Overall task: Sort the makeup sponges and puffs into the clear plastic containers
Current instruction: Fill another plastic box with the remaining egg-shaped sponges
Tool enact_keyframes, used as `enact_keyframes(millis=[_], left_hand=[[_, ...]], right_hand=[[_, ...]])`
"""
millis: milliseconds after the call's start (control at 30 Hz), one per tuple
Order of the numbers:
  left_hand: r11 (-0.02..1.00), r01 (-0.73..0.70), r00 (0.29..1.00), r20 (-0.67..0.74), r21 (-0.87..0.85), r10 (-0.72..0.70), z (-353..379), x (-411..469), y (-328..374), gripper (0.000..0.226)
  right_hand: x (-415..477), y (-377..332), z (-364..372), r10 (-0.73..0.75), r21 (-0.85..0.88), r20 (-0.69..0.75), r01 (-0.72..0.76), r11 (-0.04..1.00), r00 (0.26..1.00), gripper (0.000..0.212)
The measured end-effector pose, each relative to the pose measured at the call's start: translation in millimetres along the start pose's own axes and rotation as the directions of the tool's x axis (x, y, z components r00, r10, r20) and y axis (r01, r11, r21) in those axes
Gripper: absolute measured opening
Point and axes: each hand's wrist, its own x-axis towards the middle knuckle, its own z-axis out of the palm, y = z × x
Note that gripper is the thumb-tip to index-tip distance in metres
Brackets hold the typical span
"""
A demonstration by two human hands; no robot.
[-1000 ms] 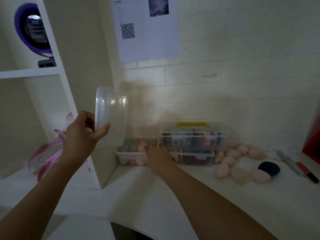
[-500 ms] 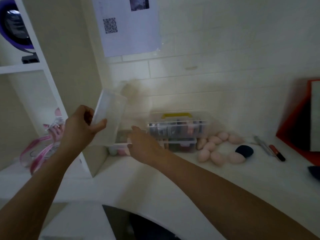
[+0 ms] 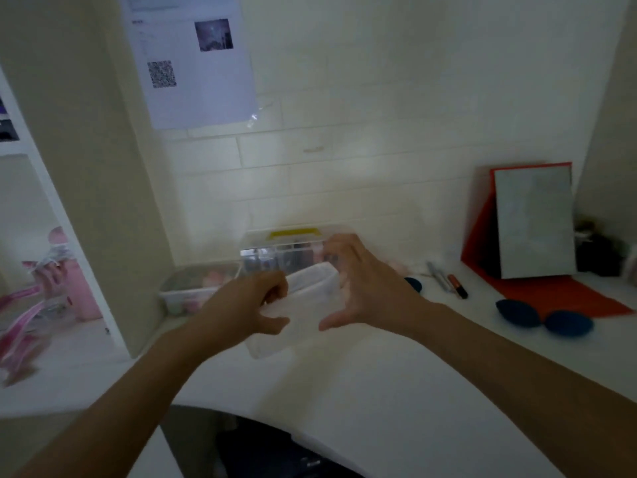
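My left hand [image 3: 250, 305] grips the left side of a clear plastic lid [image 3: 303, 305], held over the white counter. My right hand [image 3: 362, 288] is spread at the lid's right edge, fingers apart; whether it touches the lid is blurred. An open clear container [image 3: 193, 288] with pink and green sponges sits by the partition at the back left. Behind my hands stands a stacked clear organizer with a yellow handle [image 3: 293, 243]. The pink sponges on the counter are mostly hidden by my right hand. Two dark blue puffs [image 3: 544, 319] lie at the right, a third [image 3: 413, 284] beside my right wrist.
Pens and a marker [image 3: 448, 281] lie near the wall. A red folder with a grey board [image 3: 531, 222] leans at the back right, dark small items beside it. A white shelf unit [image 3: 96, 201] stands on the left, with pink ribboned items [image 3: 51, 288]. A paper with a QR code hangs above.
My left hand has brought the lid down and to the right, in front of the organizer. My right hand has left the open container and come to the lid's right side. The view has shifted right.
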Motion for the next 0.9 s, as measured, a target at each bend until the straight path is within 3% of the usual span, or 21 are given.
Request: enact_keyframes(millis=[100,200,367,567,767,833,900], left_hand=[[0.993,-0.107,0.993,0.058,0.048,0.104,20,2,36,0.026],[0.987,-0.163,0.984,0.07,0.006,0.162,35,0,65,0.026],[0.978,-0.209,0.973,0.098,-0.001,0.208,59,-2,90,0.029],[0.962,-0.268,0.963,-0.003,0.055,0.268,78,-5,105,0.033],[0.986,-0.132,0.99,0.059,0.102,0.127,86,-4,95,0.065],[0.981,-0.112,0.99,0.103,0.158,0.096,86,-4,94,0.068],[0.965,-0.114,0.985,0.151,0.236,0.079,86,-3,98,0.066]], right_hand=[[-23,7,-7,-0.023,-0.149,0.145,0.045,0.988,0.989,0.103],[-48,17,-16,0.063,-0.227,0.219,-0.013,0.974,0.974,0.104],[-84,24,-34,0.255,-0.43,0.324,-0.098,0.898,0.911,0.083],[-97,30,-38,0.353,-0.534,0.377,-0.11,0.838,0.857,0.073],[-84,34,-33,0.443,-0.67,0.483,-0.007,0.742,0.756,0.052],[-81,28,-29,0.469,-0.692,0.522,0.033,0.721,0.712,0.047],[-83,25,-26,0.439,-0.691,0.542,0.084,0.718,0.716,0.038]])
